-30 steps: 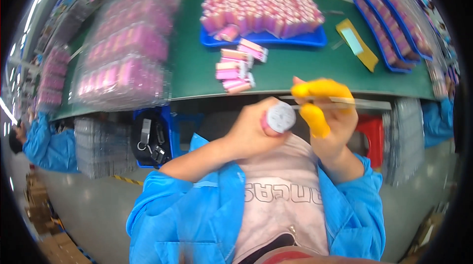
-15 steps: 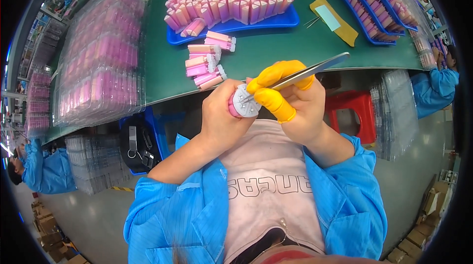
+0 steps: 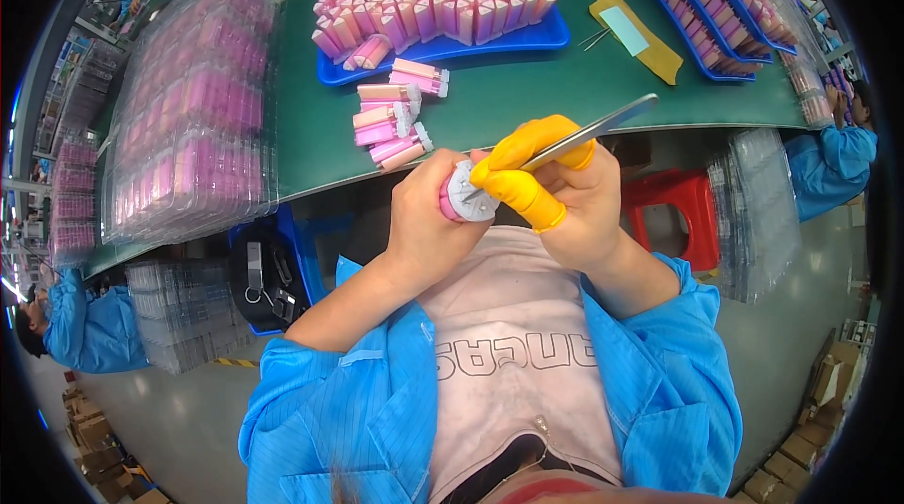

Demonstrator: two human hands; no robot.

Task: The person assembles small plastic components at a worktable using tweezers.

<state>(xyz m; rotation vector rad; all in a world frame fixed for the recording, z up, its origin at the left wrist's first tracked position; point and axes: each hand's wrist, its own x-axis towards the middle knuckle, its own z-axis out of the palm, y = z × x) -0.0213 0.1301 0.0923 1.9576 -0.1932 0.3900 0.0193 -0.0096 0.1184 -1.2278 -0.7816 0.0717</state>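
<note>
Your left hand is wrapped around a small pink cylinder with a white round end face, holding it up just in front of your chest, below the near edge of the green table. Your right hand sits right against it at 3 o'clock, its thumb and forefinger in yellow finger cots pinched on a pair of metal tweezers; the tips rest on the white face, and the handle angles away toward 2 o'clock. Both hands are closed, the left clamped on the cylinder, the right on the tweezers, and they touch each other around the piece. At 12 o'clock from your hands, a loose group of pink cartridges lies on the table, and beyond it a blue tray is heaped with more of them. At 10 o'clock, stacked clear blister trays hold pink parts. A yellow card lies at 1 o'clock, with a long blue rack of pink pieces behind it.
</note>
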